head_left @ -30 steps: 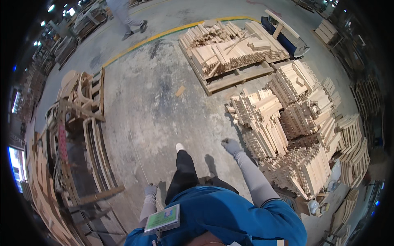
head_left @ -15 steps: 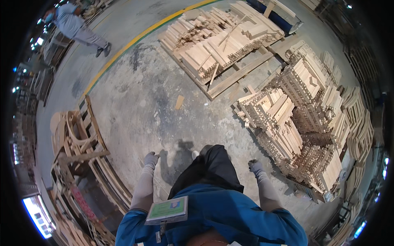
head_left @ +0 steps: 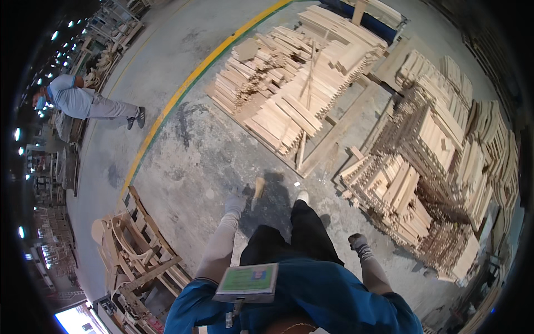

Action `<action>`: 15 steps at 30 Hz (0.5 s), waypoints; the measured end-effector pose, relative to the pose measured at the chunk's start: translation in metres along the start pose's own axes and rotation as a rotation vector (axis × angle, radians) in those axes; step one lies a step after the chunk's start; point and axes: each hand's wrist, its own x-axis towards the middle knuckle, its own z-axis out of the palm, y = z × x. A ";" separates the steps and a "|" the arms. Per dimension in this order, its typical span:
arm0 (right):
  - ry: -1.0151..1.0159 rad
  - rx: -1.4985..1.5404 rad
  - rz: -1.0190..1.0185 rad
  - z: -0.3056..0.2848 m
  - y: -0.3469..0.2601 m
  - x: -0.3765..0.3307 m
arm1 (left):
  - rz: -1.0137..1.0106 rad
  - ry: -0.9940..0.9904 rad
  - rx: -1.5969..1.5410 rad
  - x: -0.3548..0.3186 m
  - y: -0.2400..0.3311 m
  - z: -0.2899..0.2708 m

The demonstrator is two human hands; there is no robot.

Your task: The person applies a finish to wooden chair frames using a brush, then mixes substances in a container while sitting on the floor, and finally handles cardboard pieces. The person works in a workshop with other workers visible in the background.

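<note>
From the head view, your left hand [head_left: 234,204] has swung forward and your right hand [head_left: 357,242] dropped back since a moment ago. Both are gloved and empty; finger spread's hard to tell. A wood scrap [head_left: 258,188] lies just beside the left hand, with open concrete floor [head_left: 194,150] ahead and stacked slats [head_left: 400,195] close on your right.

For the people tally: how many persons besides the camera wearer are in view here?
1. A person in a light blue shirt bends over at the far left, beyond the yellow floor line. Others may be hidden among the racks at the dark rim.
</note>
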 end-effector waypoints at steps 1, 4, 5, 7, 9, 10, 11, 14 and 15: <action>0.034 0.074 -0.057 -0.002 -0.022 0.009 | 0.023 0.028 0.004 0.018 0.007 -0.003; 0.051 0.278 -0.113 0.002 -0.110 0.034 | -0.009 -0.005 -0.028 0.084 0.026 -0.038; 0.065 0.342 -0.137 0.001 -0.134 0.042 | -0.019 0.015 -0.120 0.107 0.034 -0.047; 0.127 0.373 -0.120 0.001 -0.164 0.054 | -0.019 0.052 -0.274 0.155 0.058 -0.065; 0.167 0.409 -0.124 0.002 -0.183 0.067 | 0.019 0.099 -0.267 0.212 0.085 -0.087; 0.191 0.411 -0.115 0.009 -0.191 0.072 | 0.033 0.127 -0.264 0.242 0.094 -0.097; 0.217 0.420 -0.104 0.018 -0.198 0.073 | 0.045 0.174 -0.272 0.273 0.103 -0.109; 0.332 -0.515 -0.491 0.025 -0.178 0.066 | 0.186 0.249 -0.392 0.378 0.138 -0.130; 0.152 -0.301 -0.079 0.054 -0.195 0.060 | 0.212 0.208 -0.492 0.412 0.149 -0.143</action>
